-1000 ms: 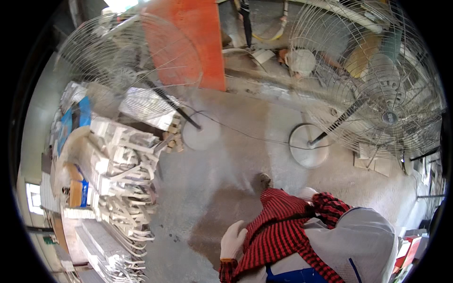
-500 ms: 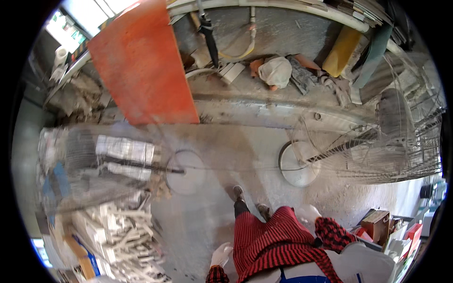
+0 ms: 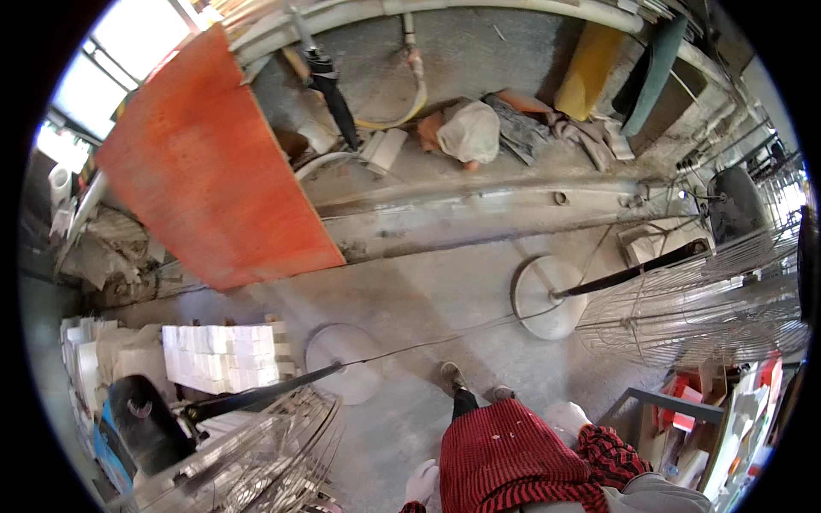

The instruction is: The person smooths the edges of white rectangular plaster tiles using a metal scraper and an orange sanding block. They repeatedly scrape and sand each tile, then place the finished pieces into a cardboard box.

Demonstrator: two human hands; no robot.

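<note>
My left hand, in a white glove, hangs beside the red-and-black striped apron with loose fingers and nothing in it. On the apron's other side is my right hand, gloved in white too, loosely open with no object visible in it. Below me my feet in dark shoes are on the grey floor. Two pedestal fans flank me: the left one's round base and the right one's round base are ahead of my shoes. Neither hand touches a fan.
An orange board leans at the far left. White stacked blocks lie behind the left fan's pole. Wire fan cages jut in at right, above a grey-framed bin. A cable crosses the floor. Cloths lie along the wall.
The view has turned, so the orange board and left fan sit lower and further left. The loose white strips at lower left have gone from sight. Both hands still hang at my sides.
</note>
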